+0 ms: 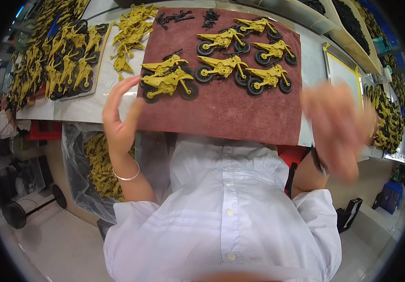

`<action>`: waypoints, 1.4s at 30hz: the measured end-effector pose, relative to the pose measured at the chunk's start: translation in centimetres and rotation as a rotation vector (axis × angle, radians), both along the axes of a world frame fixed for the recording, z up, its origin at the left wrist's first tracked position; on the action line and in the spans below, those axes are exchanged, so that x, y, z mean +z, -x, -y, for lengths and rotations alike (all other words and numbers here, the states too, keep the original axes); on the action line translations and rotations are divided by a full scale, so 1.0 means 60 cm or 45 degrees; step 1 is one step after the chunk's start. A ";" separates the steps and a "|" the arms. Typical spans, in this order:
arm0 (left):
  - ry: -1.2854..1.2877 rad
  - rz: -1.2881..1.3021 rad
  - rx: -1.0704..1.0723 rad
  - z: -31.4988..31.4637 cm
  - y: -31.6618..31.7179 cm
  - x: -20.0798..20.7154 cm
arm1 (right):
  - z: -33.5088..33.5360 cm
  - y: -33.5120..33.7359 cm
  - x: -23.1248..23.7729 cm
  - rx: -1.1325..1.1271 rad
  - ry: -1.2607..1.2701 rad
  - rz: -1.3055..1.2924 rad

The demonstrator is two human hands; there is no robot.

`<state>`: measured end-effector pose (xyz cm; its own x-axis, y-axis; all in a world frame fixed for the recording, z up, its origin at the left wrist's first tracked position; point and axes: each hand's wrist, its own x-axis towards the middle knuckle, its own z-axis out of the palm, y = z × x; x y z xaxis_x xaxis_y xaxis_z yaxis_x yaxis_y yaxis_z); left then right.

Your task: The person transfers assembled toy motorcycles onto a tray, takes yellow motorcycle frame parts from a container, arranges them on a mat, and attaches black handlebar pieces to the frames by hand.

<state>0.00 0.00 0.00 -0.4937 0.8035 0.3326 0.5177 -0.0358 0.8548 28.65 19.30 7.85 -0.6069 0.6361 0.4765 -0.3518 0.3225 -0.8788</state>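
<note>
Just beside left fingers (117,92), yellow toy motorbike (167,83), on reddish cloth (221,115)

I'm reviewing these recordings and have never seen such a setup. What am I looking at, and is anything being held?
There's no machine: these are one person's bare left hand and right hand. The single picture comes from a wide fisheye camera on their head, looking down, so straight edges bend. On the white table lies a reddish-brown towel with yellow toy motorcycles and small black parts. The left hand's open fingers are close to the front-left motorcycle; contact is unclear. The right hand is too blurred to tell.
</note>
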 end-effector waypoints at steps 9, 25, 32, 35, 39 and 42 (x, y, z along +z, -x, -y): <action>0.465 -0.784 -0.183 -0.079 0.042 0.000 | -0.099 -0.037 -0.165 -0.489 -0.137 1.004; 0.855 -0.402 -0.492 -0.116 0.065 0.040 | -0.237 -0.042 -0.136 -0.198 -0.064 0.855; 0.534 -0.238 -0.639 -0.134 0.040 0.072 | -0.280 -0.023 -0.163 -0.131 0.006 1.011; 0.490 -0.436 -0.738 -0.184 -0.015 0.073 | -0.287 -0.017 -0.165 -0.139 0.048 1.071; 0.256 -0.895 -0.787 -0.232 -0.058 0.031 | -0.271 -0.017 -0.166 -0.117 -0.003 1.022; 0.569 -0.659 -0.809 -0.254 -0.071 0.036 | -0.243 -0.032 -0.172 -0.185 -0.198 0.826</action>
<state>4.23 15.25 2.14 0.2057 0.9785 -0.0170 0.8343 -0.1662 0.5257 30.56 33.90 -2.47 -0.7141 0.6865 0.1371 0.2872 0.4659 -0.8369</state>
